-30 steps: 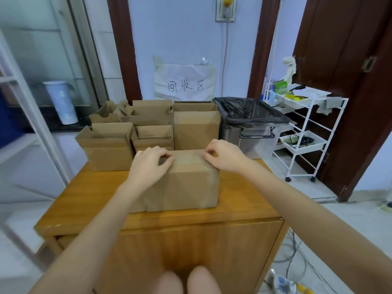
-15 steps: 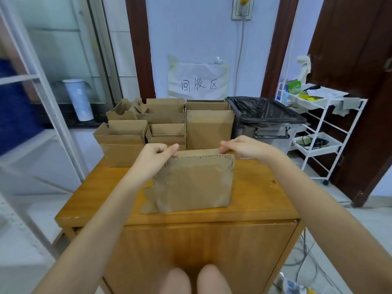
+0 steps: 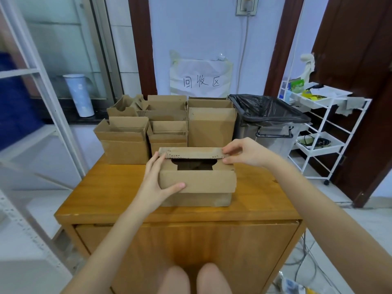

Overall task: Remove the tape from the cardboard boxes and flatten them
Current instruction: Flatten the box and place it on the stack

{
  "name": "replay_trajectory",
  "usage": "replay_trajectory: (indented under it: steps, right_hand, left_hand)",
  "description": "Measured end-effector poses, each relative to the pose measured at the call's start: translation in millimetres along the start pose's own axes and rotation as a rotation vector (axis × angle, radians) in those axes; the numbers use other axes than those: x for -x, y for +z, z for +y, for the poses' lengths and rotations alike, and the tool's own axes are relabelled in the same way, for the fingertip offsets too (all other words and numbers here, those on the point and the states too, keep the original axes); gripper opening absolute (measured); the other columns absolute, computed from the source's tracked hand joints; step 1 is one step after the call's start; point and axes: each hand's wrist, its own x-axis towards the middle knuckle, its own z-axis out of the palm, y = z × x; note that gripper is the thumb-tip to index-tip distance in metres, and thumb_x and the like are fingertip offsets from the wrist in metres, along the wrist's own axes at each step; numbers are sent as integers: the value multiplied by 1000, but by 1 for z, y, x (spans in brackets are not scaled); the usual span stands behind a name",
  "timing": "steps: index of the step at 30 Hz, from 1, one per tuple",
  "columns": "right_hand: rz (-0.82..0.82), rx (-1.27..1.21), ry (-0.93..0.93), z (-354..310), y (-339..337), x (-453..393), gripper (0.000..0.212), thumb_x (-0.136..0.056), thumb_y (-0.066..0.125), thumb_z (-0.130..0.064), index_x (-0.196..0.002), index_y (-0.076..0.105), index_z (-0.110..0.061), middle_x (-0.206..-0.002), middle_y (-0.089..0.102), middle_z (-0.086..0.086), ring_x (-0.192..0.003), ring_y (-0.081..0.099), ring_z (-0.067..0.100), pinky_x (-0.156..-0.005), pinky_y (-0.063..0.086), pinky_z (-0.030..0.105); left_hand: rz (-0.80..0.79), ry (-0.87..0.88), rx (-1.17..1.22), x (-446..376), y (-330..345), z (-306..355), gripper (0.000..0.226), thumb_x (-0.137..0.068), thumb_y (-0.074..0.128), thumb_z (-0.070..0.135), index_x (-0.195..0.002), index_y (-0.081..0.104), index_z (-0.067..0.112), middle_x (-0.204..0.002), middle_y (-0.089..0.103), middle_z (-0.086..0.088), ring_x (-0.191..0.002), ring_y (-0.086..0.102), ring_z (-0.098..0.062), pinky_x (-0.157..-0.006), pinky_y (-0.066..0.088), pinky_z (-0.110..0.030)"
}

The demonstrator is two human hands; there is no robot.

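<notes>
Small brown corrugated cardboard box [image 3: 197, 183] at the centre of the honey-coloured wooden tabletop [image 3: 110, 187], near the front edge, top partly open with a dark gap showing. Left hand [image 3: 158, 183] spread against the box's 9 o'clock end, thumb laid along the front face, fingers straight, steadying rather than clamping. Right hand [image 3: 241, 152] pinching the 3 o'clock end of the raised far flap [image 3: 191, 153], a narrow strip with a ragged torn edge. No tape plainly visible from here. Best done by keeping the box braced and folding the flap outward along its crease toward 12 o'clock, not tearing upward. Little room there: a cluster of opened brown cardboard boxes [image 3: 167, 124] just behind. Open tabletop at 3 and 9 o'clock; black-lined grey bin [image 3: 271, 122] at 2 o'clock, off the tabletop.
</notes>
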Motion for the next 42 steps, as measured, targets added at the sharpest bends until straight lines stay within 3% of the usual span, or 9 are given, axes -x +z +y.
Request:
replay_trajectory:
  steps: [10, 13, 19, 23, 26, 29, 32, 37, 42]
  right_hand:
    - [216, 149, -107, -3, 9, -1, 14, -83, 74, -27, -94, 71, -20, -94, 62, -10, -91, 59, 7, -87, 49, 28]
    - [325, 55, -102, -5, 6, -8, 6, -89, 66, -29, -88, 68, -24, -84, 63, -15, -78, 57, 1, -76, 48, 26]
    - [371, -143, 99, -3, 1, -43, 13, -91, 63, -33, -93, 68, -22, -95, 68, 0, -87, 61, 15, -83, 52, 35]
    - [243, -206, 292, -1, 11, -53, 21, -95, 59, -28, -90, 68, -9, -82, 60, 2, -70, 53, 15, -56, 43, 19]
    - [211, -345, 468, 6, 22, -58, 26, -91, 63, -30, -99, 68, -5, -90, 63, 7, -82, 57, 22, -66, 47, 27]
    - [185, -436, 574, 4, 23, -55, 34, -90, 65, -31, -110, 63, -4, -87, 62, 6, -73, 58, 16, -57, 46, 27]
    - [256, -312, 459, 0, 20, -54, 37, -96, 51, -43, -102, 58, -7, -81, 56, 2, -71, 55, 17, -54, 43, 27]
    - [473, 108, 270, -15, 15, -37, 41, -98, 37, -49, -111, 50, -13, -100, 58, 2, -89, 57, 25, -76, 44, 36]
    - [274, 456, 293, -40, 19, -6, 70, -87, 46, -64, -127, 44, -7, -126, 52, 13, -115, 50, 31, -88, 44, 41]
  left_hand:
    - [213, 33, 49, 11, 20, -9, 64, -68, 71, 50, -125, 43, 39, -141, 42, 7, -128, 39, -8, -104, 39, -28]
    - [216, 31, 52, 12, 19, -8, 59, -70, 74, 44, -121, 44, 36, -136, 44, 10, -121, 42, -6, -93, 40, -14]
    - [216, 10, 37, 15, 19, -3, 59, -68, 73, 48, -119, 45, 36, -134, 46, 10, -117, 46, -9, -85, 42, -13]
    - [205, -2, 33, 18, 18, 0, 59, -67, 74, 48, -117, 46, 34, -132, 46, 10, -116, 45, -8, -82, 41, -9]
    - [202, -18, 17, 16, 17, 2, 56, -69, 76, 45, -115, 45, 35, -133, 47, 10, -116, 46, -8, -83, 42, -11]
    - [175, -44, -10, 14, 16, 3, 59, -67, 75, 50, -116, 46, 32, -131, 48, 9, -114, 48, -9, -86, 49, -21]
    - [135, -77, -52, 12, 10, 6, 66, -66, 74, 54, -120, 47, 27, -128, 48, 10, -114, 48, -8, -91, 49, -28]
    - [-5, -72, -165, 0, -4, 19, 75, -64, 68, 63, -127, 41, 35, -149, 30, 7, -139, 25, -8, -110, 31, -32]
    - [-192, -148, -190, -15, -17, 39, 90, -56, 60, 73, -137, 34, 46, -160, 7, -2, -148, 4, -17, -115, 22, -42]
